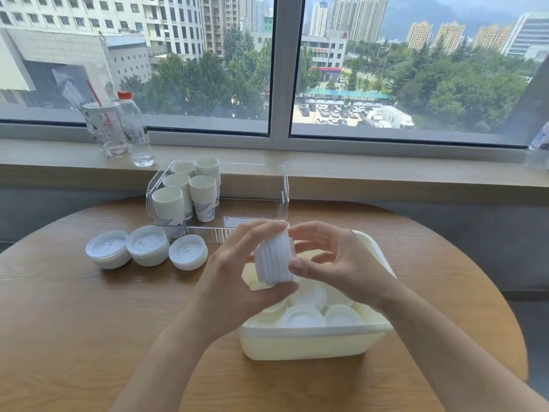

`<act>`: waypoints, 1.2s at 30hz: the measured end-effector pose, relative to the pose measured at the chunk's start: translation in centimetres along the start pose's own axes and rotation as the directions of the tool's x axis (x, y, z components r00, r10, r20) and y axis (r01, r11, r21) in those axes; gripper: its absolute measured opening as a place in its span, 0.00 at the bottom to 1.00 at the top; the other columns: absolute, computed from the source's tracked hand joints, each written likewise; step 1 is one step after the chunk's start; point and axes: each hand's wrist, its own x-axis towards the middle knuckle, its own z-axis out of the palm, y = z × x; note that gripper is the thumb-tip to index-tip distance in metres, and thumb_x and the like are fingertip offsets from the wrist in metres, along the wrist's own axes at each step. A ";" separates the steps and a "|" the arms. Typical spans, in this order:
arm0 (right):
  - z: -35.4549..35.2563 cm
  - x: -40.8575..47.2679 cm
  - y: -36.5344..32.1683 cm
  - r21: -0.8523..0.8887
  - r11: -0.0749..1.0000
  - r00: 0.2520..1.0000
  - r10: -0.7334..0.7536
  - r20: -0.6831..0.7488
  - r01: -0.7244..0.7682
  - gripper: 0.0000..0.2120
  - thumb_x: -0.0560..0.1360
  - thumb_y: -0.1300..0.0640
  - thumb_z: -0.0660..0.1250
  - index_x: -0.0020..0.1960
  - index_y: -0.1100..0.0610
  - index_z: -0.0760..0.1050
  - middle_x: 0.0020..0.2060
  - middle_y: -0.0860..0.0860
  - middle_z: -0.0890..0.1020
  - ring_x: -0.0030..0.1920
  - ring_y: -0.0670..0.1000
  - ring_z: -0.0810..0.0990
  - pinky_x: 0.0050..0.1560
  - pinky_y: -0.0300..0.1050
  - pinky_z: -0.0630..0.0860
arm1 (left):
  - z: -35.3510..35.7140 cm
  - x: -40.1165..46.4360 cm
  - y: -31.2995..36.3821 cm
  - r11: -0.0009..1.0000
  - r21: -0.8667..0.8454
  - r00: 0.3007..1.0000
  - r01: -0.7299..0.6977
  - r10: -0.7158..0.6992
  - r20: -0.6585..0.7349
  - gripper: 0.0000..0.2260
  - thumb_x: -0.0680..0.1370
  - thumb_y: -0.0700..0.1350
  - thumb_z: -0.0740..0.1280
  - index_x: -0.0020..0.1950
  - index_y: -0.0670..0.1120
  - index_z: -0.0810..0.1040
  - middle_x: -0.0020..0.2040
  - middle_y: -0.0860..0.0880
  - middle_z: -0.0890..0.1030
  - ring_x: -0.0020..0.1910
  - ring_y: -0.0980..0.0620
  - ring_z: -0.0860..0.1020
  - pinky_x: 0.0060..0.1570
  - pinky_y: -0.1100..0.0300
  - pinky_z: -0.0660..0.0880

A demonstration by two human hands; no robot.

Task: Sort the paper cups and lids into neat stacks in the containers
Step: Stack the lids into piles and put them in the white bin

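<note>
A stack of white lids (276, 257) is held on its side above the cream bin (309, 343). My left hand (234, 272) grips it from the left, thumb under and fingers over the top. My right hand (329, 263) pinches its right end with thumb and fingertips. Several loose white lids (309, 313) lie in the bin. Three lid stacks (147, 245) sit on the table to the left. Several stacks of paper cups (190, 188) stand in the left part of the clear container (283, 188).
The round wooden table (89, 322) carries everything. On the window ledge behind stand a clear plastic cup with a red straw (105, 129) and a water bottle (135, 129). Another bottle (539, 141) shows at the far right edge.
</note>
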 end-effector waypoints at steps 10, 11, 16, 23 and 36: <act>-0.5 -0.4 0.1 0.116 0.993 0.992 -0.013 0.122 -0.001 0.35 0.72 0.50 0.82 0.74 0.45 0.71 0.66 0.45 0.83 0.67 0.47 0.82 0.61 0.45 0.82 | -0.2 -0.2 0.1 1.000 0.000 0.999 -0.008 0.008 0.033 0.35 0.70 0.53 0.83 0.75 0.53 0.75 0.72 0.59 0.75 0.72 0.52 0.74 0.60 0.67 0.76; -0.5 -0.3 0.1 0.113 0.994 0.991 -0.015 0.130 0.000 0.35 0.72 0.51 0.82 0.75 0.46 0.71 0.66 0.45 0.82 0.67 0.47 0.81 0.62 0.46 0.82 | -0.2 -0.1 0.2 1.000 -0.001 0.999 -0.009 0.009 0.040 0.35 0.70 0.54 0.83 0.75 0.53 0.75 0.72 0.59 0.75 0.72 0.52 0.74 0.60 0.65 0.77; -0.6 -0.2 0.0 0.105 0.994 0.990 -0.020 0.140 0.005 0.35 0.71 0.54 0.82 0.75 0.46 0.73 0.66 0.45 0.83 0.68 0.47 0.81 0.63 0.48 0.82 | -0.1 -0.1 0.1 1.000 -0.014 0.999 -0.016 0.017 0.052 0.37 0.69 0.56 0.82 0.76 0.53 0.74 0.72 0.57 0.75 0.73 0.51 0.74 0.60 0.60 0.78; -0.4 0.3 0.3 0.103 0.994 0.990 -0.033 0.140 0.019 0.34 0.71 0.53 0.82 0.73 0.46 0.74 0.65 0.43 0.83 0.67 0.46 0.81 0.60 0.42 0.82 | 0.0 -0.1 -0.2 1.000 -0.014 0.999 -0.017 0.018 0.042 0.36 0.70 0.55 0.82 0.76 0.54 0.75 0.72 0.57 0.75 0.72 0.51 0.74 0.60 0.61 0.77; -0.9 2.9 2.4 -0.348 0.936 0.970 0.136 0.203 -0.059 0.14 0.79 0.51 0.74 0.64 0.44 0.82 0.55 0.38 0.86 0.56 0.37 0.83 0.59 0.40 0.80 | -2.1 -1.4 -3.2 0.997 0.049 0.997 0.061 -0.058 -0.059 0.32 0.72 0.59 0.78 0.74 0.56 0.75 0.71 0.60 0.75 0.72 0.56 0.73 0.58 0.70 0.73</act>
